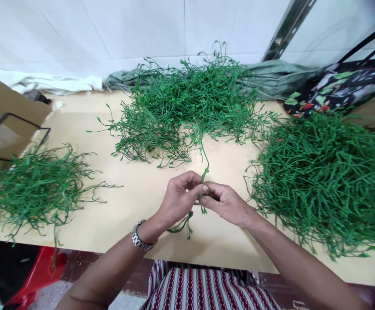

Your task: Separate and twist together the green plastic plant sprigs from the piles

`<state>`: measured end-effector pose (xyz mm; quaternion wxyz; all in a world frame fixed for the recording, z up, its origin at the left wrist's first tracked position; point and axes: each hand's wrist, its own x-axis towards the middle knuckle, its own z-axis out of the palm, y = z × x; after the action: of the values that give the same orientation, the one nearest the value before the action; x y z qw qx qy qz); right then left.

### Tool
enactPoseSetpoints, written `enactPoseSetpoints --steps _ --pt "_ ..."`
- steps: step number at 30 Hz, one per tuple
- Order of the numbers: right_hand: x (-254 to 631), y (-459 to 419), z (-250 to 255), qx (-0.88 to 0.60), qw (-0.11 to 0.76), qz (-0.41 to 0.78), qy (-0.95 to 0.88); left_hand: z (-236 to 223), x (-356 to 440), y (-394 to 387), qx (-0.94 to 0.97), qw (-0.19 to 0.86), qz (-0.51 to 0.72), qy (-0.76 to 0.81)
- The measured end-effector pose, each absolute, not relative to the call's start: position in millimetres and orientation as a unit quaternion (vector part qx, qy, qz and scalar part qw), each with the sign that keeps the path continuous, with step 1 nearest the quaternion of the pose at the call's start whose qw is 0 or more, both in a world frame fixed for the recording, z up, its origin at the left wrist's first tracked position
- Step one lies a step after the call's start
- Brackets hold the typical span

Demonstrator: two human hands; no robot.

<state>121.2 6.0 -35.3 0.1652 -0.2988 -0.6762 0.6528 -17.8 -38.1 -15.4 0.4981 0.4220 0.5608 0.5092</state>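
Both hands meet over the table in the middle of the view, fingertips pinched together. My left hand (182,196), with a metal watch on its wrist, is closed on a thin green plastic stem (206,171). My right hand (224,202) pinches the same stem from the other side, close to the left thumb. The stem's top sticks up toward the far pile, and a short end with small green tips hangs below the fingers. Another loose green stem (182,224) shows under my left hand. Just where the fingertips join the pieces is partly hidden.
A large heap of green stems (194,94) lies at the back, another (326,181) at the right, a smaller one (39,185) at the left. A cardboard box (13,97) stands far left. Floral cloth (339,90) lies back right. A red stool (35,275) is below left.
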Motion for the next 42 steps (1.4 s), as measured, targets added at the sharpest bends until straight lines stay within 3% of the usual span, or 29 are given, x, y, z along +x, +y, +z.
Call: enactPoseSetpoints --steps 8,16,21,27,38,42 --pt "99 4 -26 -0.281 0.249 0.429 -0.821 -14 -32 -35 0.214 0.513 0.643 0.526" --pt "102 11 -26 -0.256 0.264 0.37 -0.853 -11 -35 -32 0.257 0.565 0.592 0.514" --pt "114 13 -22 -0.268 0.286 0.374 -0.841 -10 -29 -33 0.308 0.572 0.548 0.527" --pt "118 9 -23 -0.283 0.379 0.393 -0.789 -15 -19 -29 0.253 0.561 0.585 0.528" --pt "125 14 -27 -0.237 0.446 0.588 -0.633 -12 -28 -27 0.236 0.526 0.614 0.539" --pt "137 16 -13 -0.252 0.507 0.556 -0.608 -13 -29 -28 0.236 0.508 0.623 0.546"
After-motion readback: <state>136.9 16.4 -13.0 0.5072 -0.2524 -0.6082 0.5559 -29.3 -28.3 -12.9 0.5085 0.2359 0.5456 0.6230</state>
